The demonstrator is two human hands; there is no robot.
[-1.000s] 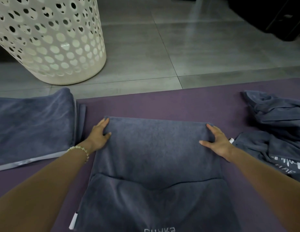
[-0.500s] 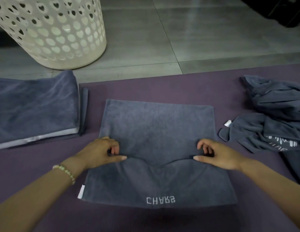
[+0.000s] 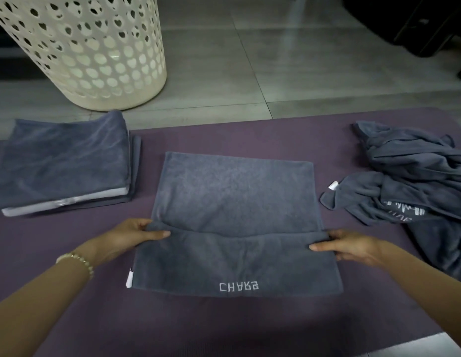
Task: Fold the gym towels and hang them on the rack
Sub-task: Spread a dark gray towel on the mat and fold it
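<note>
A grey towel [image 3: 234,202] was laid flat on the purple mat [image 3: 250,140] at the centre of the frame, with a folded edge running across it and white lettering near its lower edge. The left end of that edge was pinched by the left hand [image 3: 128,238], and the right end was gripped by the right hand [image 3: 353,247]. A stack of folded towels [image 3: 62,161] was seen at middle left, a crumpled heap of towels [image 3: 414,181] at middle right, and a white perforated basket [image 3: 90,47] at upper left.
</note>
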